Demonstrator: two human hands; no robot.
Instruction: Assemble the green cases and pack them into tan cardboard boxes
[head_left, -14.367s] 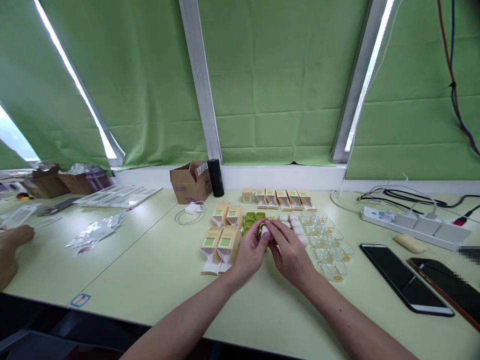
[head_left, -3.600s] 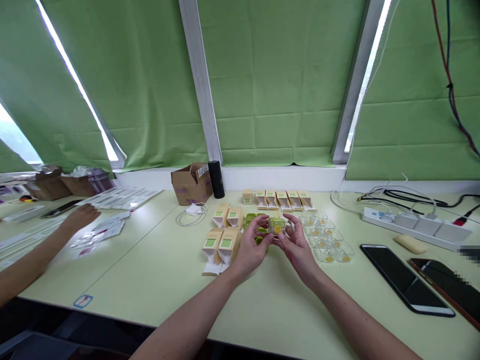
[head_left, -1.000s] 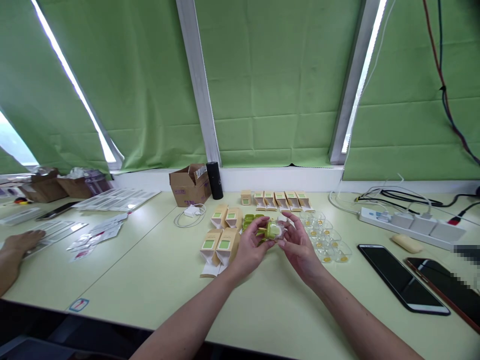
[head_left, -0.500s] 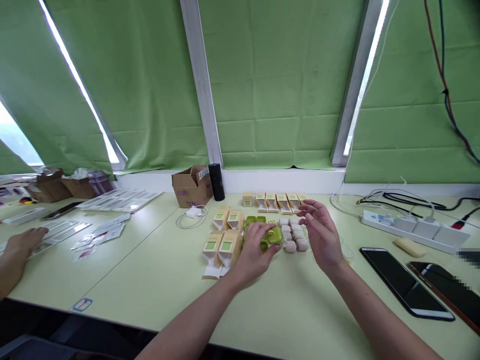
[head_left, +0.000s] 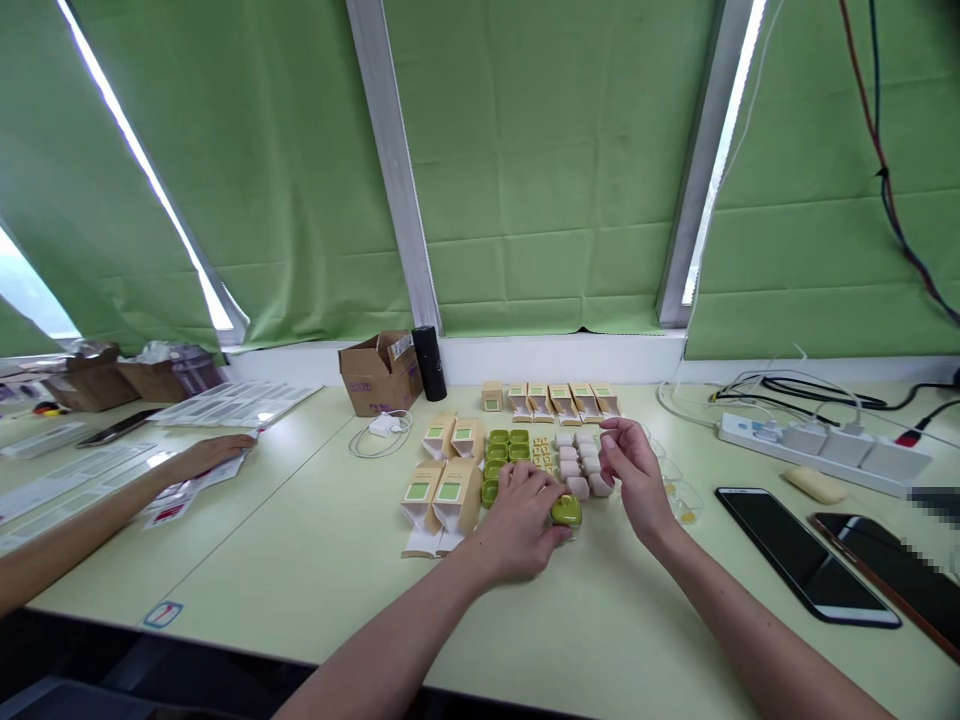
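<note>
My left hand is closed around a small olive-green rounded case, low over the table. Its fingers hide part of the case. My right hand is raised just right of two rows of pale pinkish rounded blocks. Its thumb and index finger are drawn together; whatever may be between them is too small to make out. Open green square cups stand in rows beyond my left hand, with small yellow pieces beside them. Beige cartons with green labels stand to the left.
More beige cartons line the back. A cardboard box and black cylinder stand by the wall. Phones and a power strip lie right. At left, another person's hand touches printed sheets.
My left hand has moved nearer and slightly right with the green case, uncovering the cups and yellow pieces. My right hand's fingers have drawn together. The other person's hand has reached across to the sheets.
</note>
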